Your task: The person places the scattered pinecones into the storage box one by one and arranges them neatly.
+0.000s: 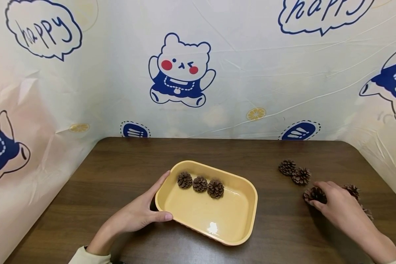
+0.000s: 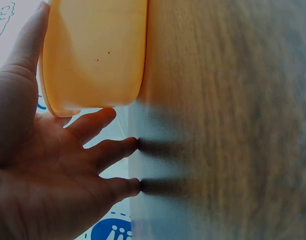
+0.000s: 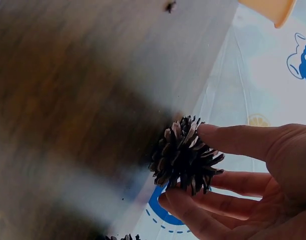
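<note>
One pine cone sat pinched between the thumb and fingers of the right hand, low over the wooden table (right of the tray). Three cones lay inside the yellow tray, whose left end the left hand touched with straight, open fingers. Two loose cones lay just beyond.

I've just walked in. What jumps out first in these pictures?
A yellow tray sits mid-table with three pine cones in a row inside, the left hand resting against its near-left corner. To the right, the right hand pinches another pine cone among loose cones on the dark wooden table.
</note>
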A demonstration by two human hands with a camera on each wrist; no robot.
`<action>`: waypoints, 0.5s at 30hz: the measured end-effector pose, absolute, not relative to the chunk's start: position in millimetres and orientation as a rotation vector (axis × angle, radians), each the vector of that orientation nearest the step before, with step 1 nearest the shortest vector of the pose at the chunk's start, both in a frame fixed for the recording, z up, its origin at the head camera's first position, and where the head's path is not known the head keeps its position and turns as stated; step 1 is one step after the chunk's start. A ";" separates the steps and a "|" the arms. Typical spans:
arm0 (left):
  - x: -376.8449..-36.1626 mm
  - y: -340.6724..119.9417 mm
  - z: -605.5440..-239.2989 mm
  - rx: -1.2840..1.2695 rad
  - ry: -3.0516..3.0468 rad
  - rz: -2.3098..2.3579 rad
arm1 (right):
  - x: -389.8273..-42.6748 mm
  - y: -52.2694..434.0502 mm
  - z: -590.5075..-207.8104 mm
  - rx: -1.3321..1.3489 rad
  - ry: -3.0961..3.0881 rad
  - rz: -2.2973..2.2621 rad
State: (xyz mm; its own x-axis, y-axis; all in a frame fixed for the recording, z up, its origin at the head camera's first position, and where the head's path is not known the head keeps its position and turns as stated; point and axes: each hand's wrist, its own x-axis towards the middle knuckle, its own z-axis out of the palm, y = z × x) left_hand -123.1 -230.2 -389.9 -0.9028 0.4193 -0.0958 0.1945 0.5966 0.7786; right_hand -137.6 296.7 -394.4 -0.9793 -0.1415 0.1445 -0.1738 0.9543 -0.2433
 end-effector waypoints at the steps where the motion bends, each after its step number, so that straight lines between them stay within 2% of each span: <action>1: -123.2 -230.4 -390.0 0.504 2.557 1.200 | -137.6 296.6 -394.3 0.240 -2.984 0.386; 15: -123.4 -230.1 -390.5 0.494 2.555 1.197 | -135.4 294.2 -392.9 0.242 -2.972 0.401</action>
State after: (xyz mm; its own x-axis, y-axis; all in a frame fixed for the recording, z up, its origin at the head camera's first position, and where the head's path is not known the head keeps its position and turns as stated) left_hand -123.4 -230.1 -390.5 -0.9036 0.4158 -0.1026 0.1872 0.5989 0.7786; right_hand -135.4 294.2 -392.9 -0.9784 -0.1403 0.1520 -0.1756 0.9518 -0.2514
